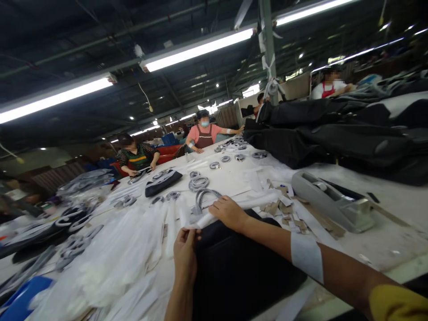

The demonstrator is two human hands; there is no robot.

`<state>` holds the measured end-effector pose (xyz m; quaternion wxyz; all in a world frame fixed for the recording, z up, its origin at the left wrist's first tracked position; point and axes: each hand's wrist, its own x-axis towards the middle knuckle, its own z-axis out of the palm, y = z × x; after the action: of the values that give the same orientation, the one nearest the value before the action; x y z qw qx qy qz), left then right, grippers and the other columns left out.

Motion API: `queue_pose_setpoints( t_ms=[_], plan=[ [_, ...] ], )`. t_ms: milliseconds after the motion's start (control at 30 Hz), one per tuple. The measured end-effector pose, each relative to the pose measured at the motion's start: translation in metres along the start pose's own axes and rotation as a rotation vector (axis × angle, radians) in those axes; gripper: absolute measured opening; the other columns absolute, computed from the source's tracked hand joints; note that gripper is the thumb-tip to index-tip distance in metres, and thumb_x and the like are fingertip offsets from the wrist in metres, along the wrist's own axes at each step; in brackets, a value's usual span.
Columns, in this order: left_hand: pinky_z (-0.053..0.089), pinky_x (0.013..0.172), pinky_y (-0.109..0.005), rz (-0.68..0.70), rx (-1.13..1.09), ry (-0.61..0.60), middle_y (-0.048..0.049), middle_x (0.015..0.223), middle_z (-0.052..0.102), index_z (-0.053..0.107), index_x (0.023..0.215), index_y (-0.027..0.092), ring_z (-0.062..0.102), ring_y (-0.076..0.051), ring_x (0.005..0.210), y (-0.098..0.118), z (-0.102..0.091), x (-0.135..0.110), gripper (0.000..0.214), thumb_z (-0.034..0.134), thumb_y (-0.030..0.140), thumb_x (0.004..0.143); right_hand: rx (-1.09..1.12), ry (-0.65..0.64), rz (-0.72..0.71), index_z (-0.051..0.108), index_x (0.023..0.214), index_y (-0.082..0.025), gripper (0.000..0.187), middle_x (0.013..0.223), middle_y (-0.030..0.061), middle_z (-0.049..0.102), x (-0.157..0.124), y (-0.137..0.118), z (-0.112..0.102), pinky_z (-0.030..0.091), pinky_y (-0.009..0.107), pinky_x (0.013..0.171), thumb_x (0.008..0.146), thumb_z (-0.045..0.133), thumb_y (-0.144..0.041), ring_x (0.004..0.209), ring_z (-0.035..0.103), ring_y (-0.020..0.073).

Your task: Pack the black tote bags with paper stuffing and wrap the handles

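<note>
Black cloth lies flat at the near edge of the worktop, between both hands. It is judged soft, limp and light, with a matte face that should not slip. It would sag if lifted by one point, so the hold is best taken at two spread points along an edge. The surface is plain, dark and smooth; its near end runs out of view.

Left hand is closed on the cloth's left edge, thumb on top. Right hand lies palm down at the cloth's far edge, fingers bent over a white strip. Whether it grips or only presses cannot be told. The strip looks thin and floppy.

Just beyond it lie grey loops, with more scattered toward the far end. White sleeves are heaped to the left. Paper scraps and a grey dispenser lie to the right, and a dark pile runs along the far right edge. A co-worker in pink and a co-worker in green sit at the far left edge, hands on their own pieces.
</note>
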<state>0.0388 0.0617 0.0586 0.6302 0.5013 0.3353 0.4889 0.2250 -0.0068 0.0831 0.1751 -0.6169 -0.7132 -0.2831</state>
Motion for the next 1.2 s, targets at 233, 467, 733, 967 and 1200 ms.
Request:
queue_pose_setpoints(
  t_ms=[233, 467, 733, 967, 1200],
  plan=[
    [0.05, 0.067, -0.027, 0.465, 0.622, 0.023, -0.0051, 0.097, 0.069, 0.054, 0.129, 0.021, 0.063, -0.015, 0.072, 0.018, 0.005, -0.018, 0.046, 0.062, 0.039, 0.087, 0.05, 0.218, 0.112, 0.068, 0.096, -0.022, 0.025, 0.091, 0.0031, 0.07, -0.02, 0.009, 0.02, 0.021, 0.05, 0.115, 0.093, 0.049, -0.006, 0.091, 0.059, 0.0191],
    [0.047, 0.083, -0.034, 0.421, 1.139, -0.426, -0.0105, 0.104, 0.072, 0.066, 0.117, 0.018, 0.066, -0.024, 0.091, 0.003, 0.018, -0.005, 0.03, 0.055, 0.025, 0.09, 0.122, 0.281, 0.154, 0.069, 0.097, -0.02, 0.027, 0.091, 0.0036, 0.071, -0.024, 0.011, 0.028, 0.021, 0.051, 0.115, 0.091, 0.048, -0.005, 0.092, 0.062, 0.0197],
    [0.036, 0.067, -0.027, 0.426, 1.138, -0.29, -0.0022, 0.076, 0.067, 0.067, 0.08, 0.02, 0.06, -0.019, 0.074, -0.002, 0.02, 0.003, 0.025, 0.046, 0.026, 0.093, 0.186, 0.314, 0.084, 0.063, 0.123, -0.022, 0.035, 0.115, 0.0057, 0.07, -0.029, 0.011, 0.033, 0.019, 0.054, 0.117, 0.094, 0.049, -0.01, 0.115, 0.058, 0.0231],
    [0.038, 0.067, -0.028, 0.337, 0.993, -0.235, -0.0026, 0.075, 0.069, 0.07, 0.078, 0.019, 0.062, -0.02, 0.073, -0.011, 0.016, 0.015, 0.039, 0.042, 0.042, 0.094, 0.335, 0.291, -0.046, 0.061, 0.127, -0.023, 0.034, 0.119, 0.0075, 0.069, -0.034, 0.0, 0.017, 0.037, 0.046, 0.108, 0.096, 0.049, -0.017, 0.115, 0.058, 0.0234],
    [0.04, 0.066, -0.027, 0.272, 0.823, -0.174, -0.0033, 0.066, 0.068, 0.07, 0.066, 0.017, 0.063, -0.021, 0.069, -0.013, 0.012, 0.019, 0.054, 0.044, 0.056, 0.092, 1.006, -0.01, 0.365, 0.067, 0.069, -0.019, 0.038, 0.065, 0.0025, 0.067, -0.036, -0.004, 0.032, 0.048, 0.03, 0.069, 0.093, 0.055, -0.047, 0.065, 0.063, 0.0171]
  ],
)
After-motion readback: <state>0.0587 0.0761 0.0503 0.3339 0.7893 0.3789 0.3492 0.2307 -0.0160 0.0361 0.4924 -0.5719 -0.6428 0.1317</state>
